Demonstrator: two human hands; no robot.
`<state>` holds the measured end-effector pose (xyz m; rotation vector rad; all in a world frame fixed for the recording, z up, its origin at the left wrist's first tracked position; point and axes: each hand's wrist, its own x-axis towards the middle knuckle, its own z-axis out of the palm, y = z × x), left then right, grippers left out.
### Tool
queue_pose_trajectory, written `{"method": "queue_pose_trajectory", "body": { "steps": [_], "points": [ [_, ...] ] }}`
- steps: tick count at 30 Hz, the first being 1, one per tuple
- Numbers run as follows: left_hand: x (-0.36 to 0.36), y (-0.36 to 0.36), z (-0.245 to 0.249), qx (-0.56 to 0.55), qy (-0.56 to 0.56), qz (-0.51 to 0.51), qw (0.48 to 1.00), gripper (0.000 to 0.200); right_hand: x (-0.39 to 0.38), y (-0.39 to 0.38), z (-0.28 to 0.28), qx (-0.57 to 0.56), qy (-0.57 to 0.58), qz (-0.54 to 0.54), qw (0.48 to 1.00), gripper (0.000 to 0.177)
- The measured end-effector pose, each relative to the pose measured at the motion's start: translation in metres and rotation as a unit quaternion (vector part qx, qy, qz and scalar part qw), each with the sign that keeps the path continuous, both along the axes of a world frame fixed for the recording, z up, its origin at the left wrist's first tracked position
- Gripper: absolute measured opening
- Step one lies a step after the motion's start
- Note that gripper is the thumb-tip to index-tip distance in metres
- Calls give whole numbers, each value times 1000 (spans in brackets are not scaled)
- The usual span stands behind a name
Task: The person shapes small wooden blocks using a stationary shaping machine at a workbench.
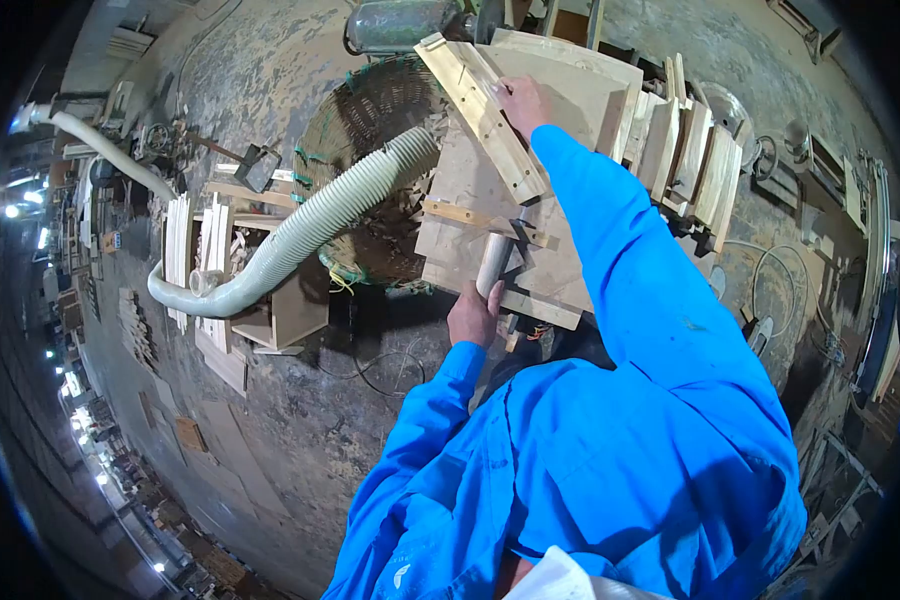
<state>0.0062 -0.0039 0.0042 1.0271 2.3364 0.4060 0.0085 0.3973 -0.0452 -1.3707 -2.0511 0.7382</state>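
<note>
My left hand (475,315) is closed around the lower end of a silver metal cylinder (493,265) at the near edge of the worktable (560,225). A narrow wooden strip (460,213) lies across the table just beyond the cylinder. My right hand (523,105) reaches to the far side, fingers curled at the edge of a long wooden board with holes (485,120). That board lies slantwise on the tabletop. What sits under the right fingertips is too small to make out.
Left of the table stands a woven basket (340,130) with wood scraps, and a thick ribbed hose (360,190) runs over it. Stacked wood pieces (685,150) are at the right. A green motor (405,25) is behind. More timber (200,240) stands at left.
</note>
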Motion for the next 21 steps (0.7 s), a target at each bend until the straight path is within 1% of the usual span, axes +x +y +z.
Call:
{"method": "queue_pose_trajectory", "body": {
  "steps": [4, 6, 8, 9, 11, 13, 18, 20, 21],
  "points": [
    [-1, 1, 1, 9, 25, 0, 1000, 52, -7, 5, -1, 16, 4, 7, 1000, 28],
    [-2, 1, 0, 6, 19, 0, 1000, 53, -7, 3, 2, 23, 9, 1, 1000, 29],
    [-4, 0, -2, 1, 15, -2, 1000, 53, -4, 2, 11, -22, -11, 9, 1000, 28],
    [-3, -1, -3, 7, 15, 2, 1000, 54, -4, 0, 11, -24, -7, 5, 1000, 28],
    [-2, -3, -8, 13, 19, 5, 1000, 54, -5, -4, 13, 30, 21, -13, 999, 22],
    [-1, -5, -15, 34, 45, 0, 998, 55, -5, -3, 10, 41, 16, -10, 999, 23],
    [-2, -4, -15, 35, 48, -9, 998, 56, -6, 4, 4, 73, -8, -6, 997, 24],
    [2, -3, -12, 39, 45, -3, 998, 56, -3, 3, 8, 6, -13, 20, 1000, 31],
    [1, -2, -10, 33, 42, -3, 999, 56, -1, -2, 14, 7, -14, 23, 1000, 31]
  ]
}}
